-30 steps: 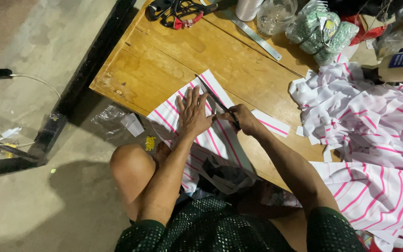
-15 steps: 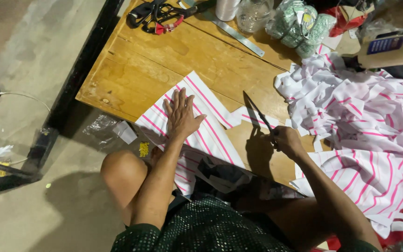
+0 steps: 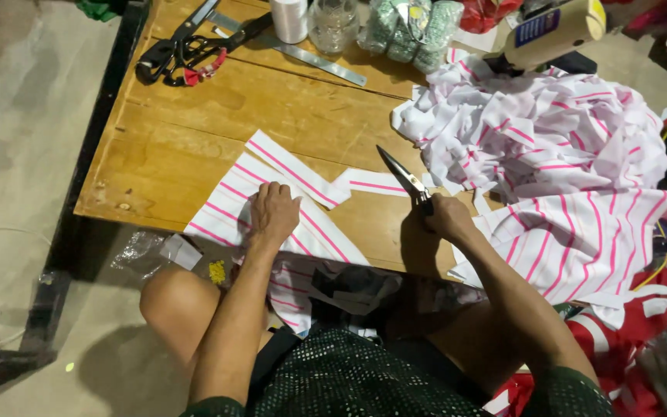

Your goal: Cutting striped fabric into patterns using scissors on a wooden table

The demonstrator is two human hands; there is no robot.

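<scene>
Pink-striped white cloth (image 3: 272,208) lay flat under the left hand (image 3: 273,215), whose fingers (image 3: 265,193) were spread and pressed palm-down on it at the near edge of the table (image 3: 171,139). The right hand (image 3: 448,216) was closed around the handles of a pair of scissors (image 3: 407,179), blades shut or nearly so and pointing away up the boards, clear of the cloth and just beside a loose cut strip (image 3: 372,182).

The cloth looked thin, light and limp, a piece that would slide and pucker unless held down flat; by the look of it the safest hold was a flat palm close to the cutting line, or a pinch at a cut edge. Part of it hung off the table's front edge over the person's lap. The scissors' tip stood well apart from the left fingers, with bare wood between them.

Further right a heap (image 3: 534,131) of the same striped fabric was piled up, with a flatter piece (image 3: 580,239) spilling over the edge. At the far side lay a second, black-handled pair of shears (image 3: 187,46), a metal ruler (image 3: 310,58), a spool of white thread (image 3: 289,18), a clear jar (image 3: 333,23) and a bag of green cord (image 3: 411,31).
</scene>
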